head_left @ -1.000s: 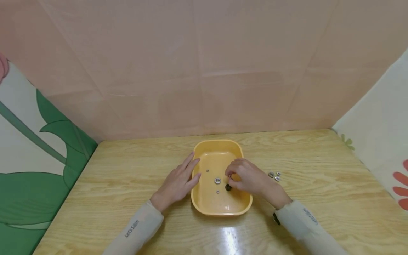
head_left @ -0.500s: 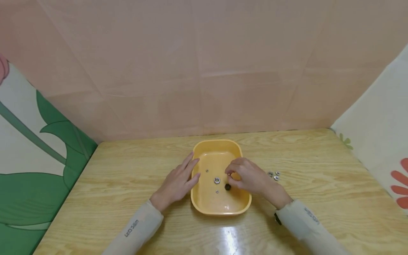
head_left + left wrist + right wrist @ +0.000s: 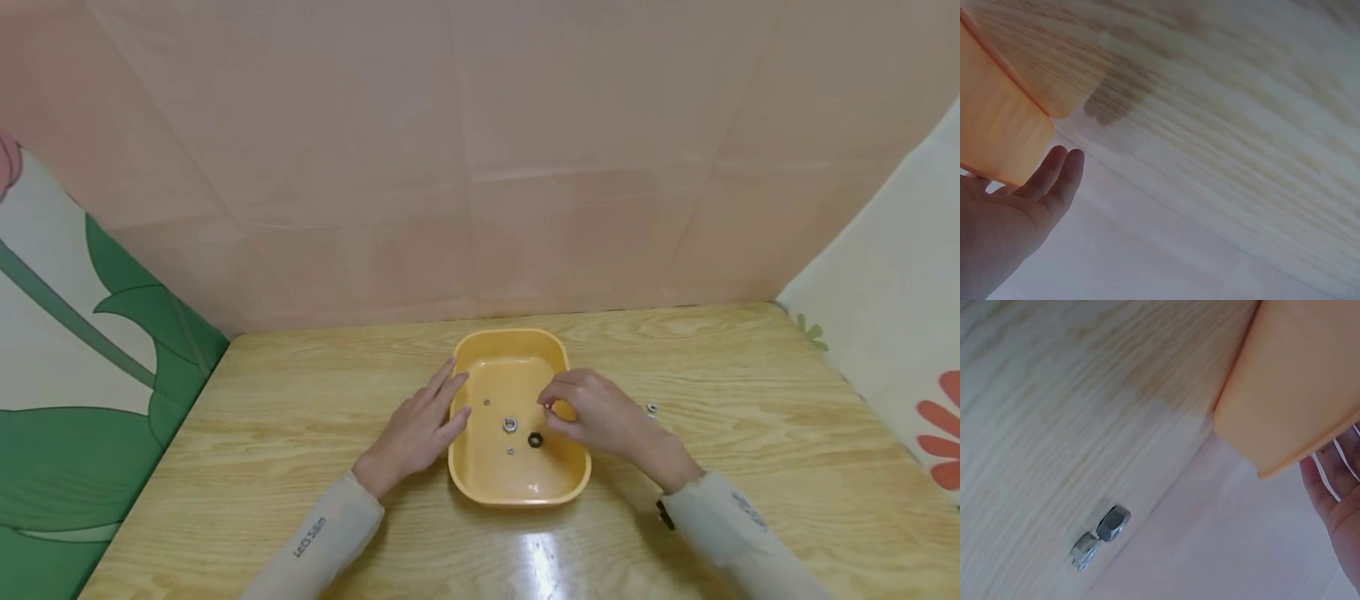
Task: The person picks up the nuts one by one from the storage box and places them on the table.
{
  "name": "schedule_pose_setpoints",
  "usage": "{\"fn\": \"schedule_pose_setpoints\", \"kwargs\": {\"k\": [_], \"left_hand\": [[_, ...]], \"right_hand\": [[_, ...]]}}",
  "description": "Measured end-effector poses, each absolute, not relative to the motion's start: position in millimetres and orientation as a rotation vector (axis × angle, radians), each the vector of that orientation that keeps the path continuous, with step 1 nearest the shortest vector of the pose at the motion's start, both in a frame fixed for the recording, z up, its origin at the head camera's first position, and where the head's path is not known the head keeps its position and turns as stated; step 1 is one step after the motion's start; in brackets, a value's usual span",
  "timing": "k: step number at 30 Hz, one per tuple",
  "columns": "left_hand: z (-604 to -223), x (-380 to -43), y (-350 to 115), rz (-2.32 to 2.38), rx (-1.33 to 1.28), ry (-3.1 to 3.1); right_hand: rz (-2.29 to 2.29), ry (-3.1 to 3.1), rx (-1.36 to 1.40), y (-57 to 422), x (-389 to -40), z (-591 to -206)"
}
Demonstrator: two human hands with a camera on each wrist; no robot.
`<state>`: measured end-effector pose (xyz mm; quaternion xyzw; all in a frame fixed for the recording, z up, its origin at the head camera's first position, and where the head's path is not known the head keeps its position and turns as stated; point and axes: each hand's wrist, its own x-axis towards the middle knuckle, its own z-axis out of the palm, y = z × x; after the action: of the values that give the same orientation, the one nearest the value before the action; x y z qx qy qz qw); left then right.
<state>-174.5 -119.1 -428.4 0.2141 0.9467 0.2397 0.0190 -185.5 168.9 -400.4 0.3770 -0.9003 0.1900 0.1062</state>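
Observation:
A yellow tray (image 3: 519,500) lies on the table with nuts inside. A large silver nut (image 3: 510,425) is near its middle, a black nut (image 3: 535,440) to the right of that, and two tiny nuts lie closer to the left side. My left hand (image 3: 416,429) rests at the tray's left rim, fingers extended; the left wrist view shows this hand (image 3: 1022,212) beside the tray wall. Over the tray's right side, my right hand (image 3: 596,412) pinches a tiny nut (image 3: 547,406) between thumb and index finger, mostly covered by the fingertips.
On the wooden table (image 3: 322,400), right of the tray, silver nuts (image 3: 652,408) lie partly behind my right arm. Two of them, a silver nut (image 3: 1114,522) and its neighbour, show in the right wrist view. A pinkish sheet (image 3: 465,208) rises along the back edge.
My right hand has shifted slightly right and away from the black nut, uncovering it fully, while the forearm now hides some nuts on the table. The left hand has stayed put.

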Motion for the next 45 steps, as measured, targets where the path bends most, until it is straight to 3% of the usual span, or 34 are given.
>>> {"fn": "schedule_pose_setpoints", "kwargs": {"k": [45], "left_hand": [[-426.9,-173.9,-120.6,0.751,0.673,2.936]], "right_hand": [[0.524,-2.561,0.982,219.4,-186.2,-391.7]]}}
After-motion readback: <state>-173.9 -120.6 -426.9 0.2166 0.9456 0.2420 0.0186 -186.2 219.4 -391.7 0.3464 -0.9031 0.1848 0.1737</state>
